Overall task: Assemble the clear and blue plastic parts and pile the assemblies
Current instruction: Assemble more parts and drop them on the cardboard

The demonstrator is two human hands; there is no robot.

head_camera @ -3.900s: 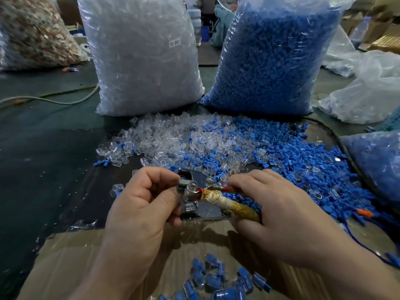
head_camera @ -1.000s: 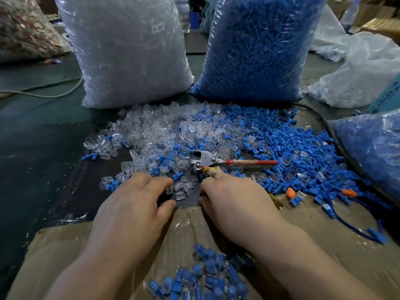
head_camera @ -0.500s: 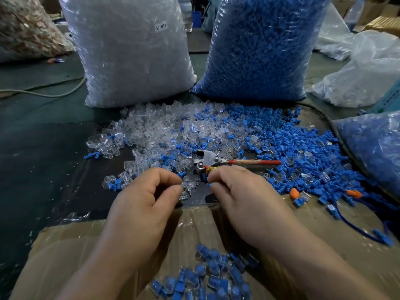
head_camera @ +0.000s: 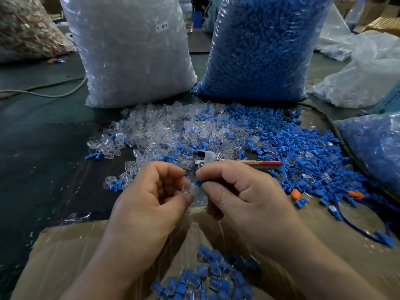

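Left hand (head_camera: 151, 198): fingers curled, thumb and fingertips pinching a small clear plastic cap part (head_camera: 192, 190). Right hand (head_camera: 244, 191): fingers curled, thumb and forefinger pinching a small blue ribbed plastic plug part (head_camera: 198, 182). The two parts meet between the hands just below frame centre, blue part at 1 o'clock of the clear one, touching or nearly so; cannot tell if it is seated.

Metal pliers with a red handle (head_camera: 206, 157) lie just past the fingertips at 12 o'clock, handle pointing to 3 o'clock; cannot tell if they touch the right hand.

Loose heap of clear plastic parts (head_camera: 160, 131) at 11 o'clock of the hands. Loose heap of blue plastic parts (head_camera: 298, 152) at 2 o'clock. The heaps mix where they meet.

Pile of finished clear-and-blue assemblies (head_camera: 207, 276) at 6 o'clock, between the forearms, on a brown taped cardboard sheet (head_camera: 65, 256).

Far side: big clear sack of clear parts (head_camera: 134, 50) at 11 o'clock with a white label reading "SJ 017" (head_camera: 162, 27). Big clear sack of blue parts (head_camera: 259, 46) at 1 o'clock, just beside it. Another plastic bag with bluish contents (head_camera: 376, 152) at 3 o'clock. Two small orange pieces (head_camera: 295, 193) at the near edge of the blue heap. Pale cable (head_camera: 54, 94) on the dark floor at 10 o'clock.
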